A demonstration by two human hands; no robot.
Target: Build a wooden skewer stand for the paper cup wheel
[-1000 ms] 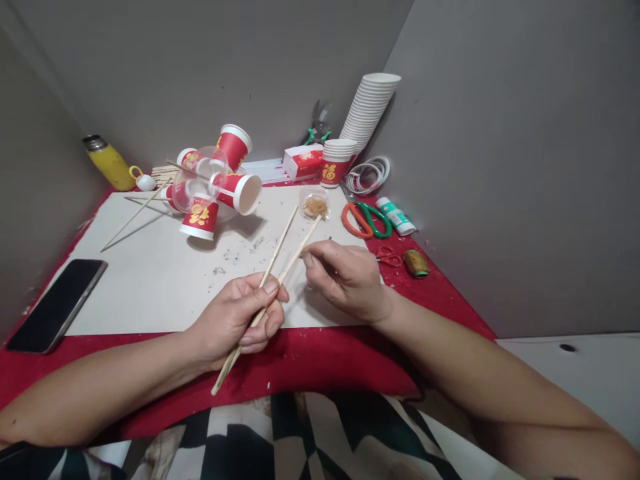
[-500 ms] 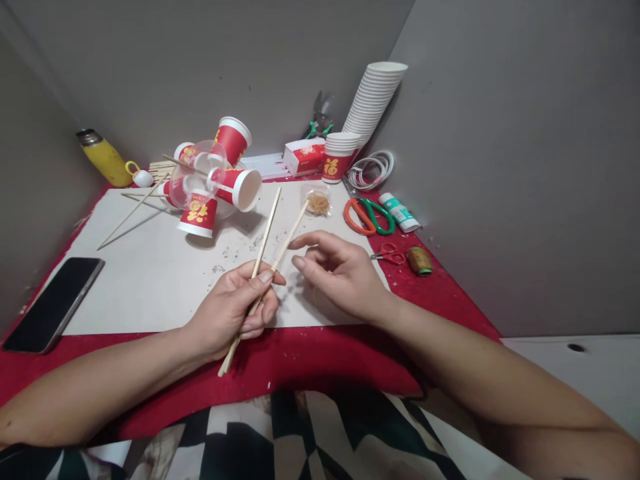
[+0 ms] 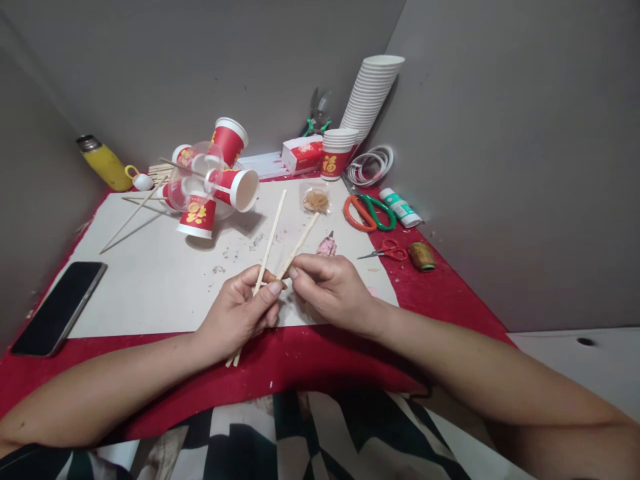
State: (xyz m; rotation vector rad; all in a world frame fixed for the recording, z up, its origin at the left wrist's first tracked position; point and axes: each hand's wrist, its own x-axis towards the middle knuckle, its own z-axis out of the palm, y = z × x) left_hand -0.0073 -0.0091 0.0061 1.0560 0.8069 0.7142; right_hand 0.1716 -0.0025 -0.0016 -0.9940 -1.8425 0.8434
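My left hand (image 3: 245, 301) is closed around a pair of wooden chopsticks (image 3: 271, 241). They cross in its grip, their upper ends spread in a V and their lower ends poking out below the palm. Thumb and forefinger of my right hand (image 3: 330, 287) are pinched together right beside the right-hand chopstick, close to the left fingertips. What lies in that pinch is too small to make out. Beyond the chopstick tips is a clear bag of rubber bands (image 3: 316, 200). A small pink object with a dark tip (image 3: 327, 245) lies just past my right hand.
Red paper cups (image 3: 196, 217) joined with clear discs and sticks stand at back left. A phone (image 3: 59, 307) lies left. On the right are big scissors (image 3: 370, 213), small red scissors (image 3: 393, 250), a thread spool (image 3: 421, 256) and a leaning cup stack (image 3: 373, 93).
My right hand has moved left and down to my left fingertips, and its fingers have closed. The pink object behind it has come into view. The chopsticks have tilted slightly to the right.
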